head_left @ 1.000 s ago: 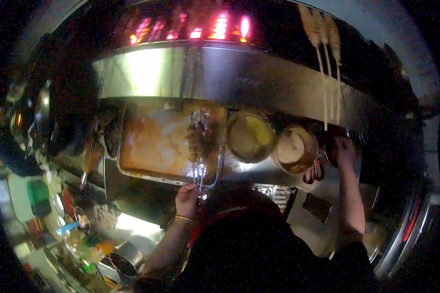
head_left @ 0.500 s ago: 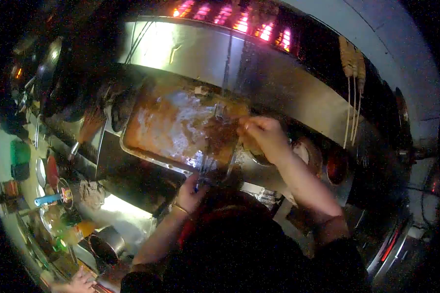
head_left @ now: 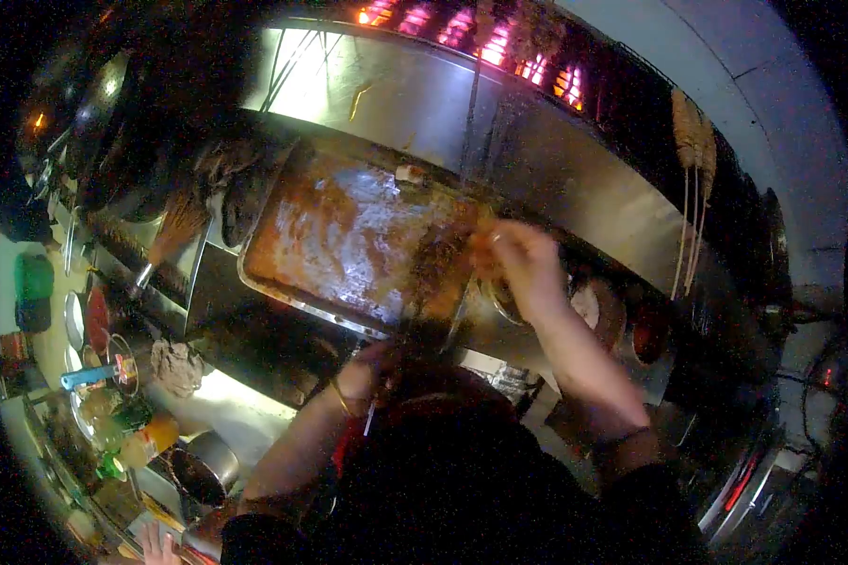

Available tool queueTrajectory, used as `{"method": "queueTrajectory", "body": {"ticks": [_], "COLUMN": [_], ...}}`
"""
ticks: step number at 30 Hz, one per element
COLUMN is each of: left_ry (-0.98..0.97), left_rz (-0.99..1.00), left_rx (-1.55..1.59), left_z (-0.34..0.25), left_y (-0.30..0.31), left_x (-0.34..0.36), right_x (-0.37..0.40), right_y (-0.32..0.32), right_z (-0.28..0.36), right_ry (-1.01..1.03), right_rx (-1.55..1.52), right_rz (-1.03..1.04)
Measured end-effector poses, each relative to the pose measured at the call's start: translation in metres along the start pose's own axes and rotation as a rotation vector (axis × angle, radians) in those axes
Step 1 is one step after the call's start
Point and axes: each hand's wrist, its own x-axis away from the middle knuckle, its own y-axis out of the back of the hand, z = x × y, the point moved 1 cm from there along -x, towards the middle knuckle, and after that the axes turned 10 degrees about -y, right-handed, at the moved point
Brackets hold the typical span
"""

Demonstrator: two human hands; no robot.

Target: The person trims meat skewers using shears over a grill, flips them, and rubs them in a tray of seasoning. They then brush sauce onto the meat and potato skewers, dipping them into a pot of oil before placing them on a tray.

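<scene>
My left hand (head_left: 360,375) is closed around thin skewers (head_left: 369,416), whose pale ends stick out below the fist. Dark, blurred food (head_left: 433,250) stretches up from it over the right part of a metal tray (head_left: 316,318). The tray's floor is smeared with orange-brown sauce or seasoning. At the tray's right edge, my right hand (head_left: 530,264) has its fingers pinched together beside the far end of that food. Motion blurs the fingertips, and I cannot make out what they hold.
A glowing grill (head_left: 495,42) runs behind a steel panel (head_left: 386,85). Two loaded skewers (head_left: 693,160) lean at the right. At left are a brush (head_left: 174,231), a metal pot (head_left: 207,461) and a blue-handled strainer (head_left: 89,377). Another person's hand (head_left: 158,544) shows bottom left.
My left hand has moved slightly left and down, with skewer ends now showing below it. My right hand has shifted slightly right and turned. The view has also shifted a little.
</scene>
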Motion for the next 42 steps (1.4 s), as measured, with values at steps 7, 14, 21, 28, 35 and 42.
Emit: {"method": "queueTrajectory", "body": {"ticks": [7,14,21,28,35,42], "left_ry": [-0.604,0.138,-0.044,-0.439,-0.732,-0.942], "left_rz": [-0.130,0.045,-0.137,-0.254,-0.493,-0.589], "left_rx": [-0.378,0.286,0.007,-0.219,-0.248,-0.150], "left_z": [0.064,0.035,0.033,0.041,0.020,-0.014], "left_y": [0.007,0.000,-0.014,0.005,0.008,0.016], "left_x": [-0.025,-0.008,-0.007,0.008,0.048,0.067], "right_x": [0.008,0.019,0.023,0.020,0.005,-0.060], "right_y": [0.004,-0.025,-0.032,-0.034,0.011,-0.034], "right_z": [-0.014,0.001,-0.012,-0.023,0.056,0.111], "right_ry": [0.148,0.333,0.149,0.284,0.294,0.194], "right_rx": [0.038,0.273,0.352,0.062,-0.391,-0.069], "right_rz": [-0.025,0.005,0.086,0.147,-0.459,-0.610]}}
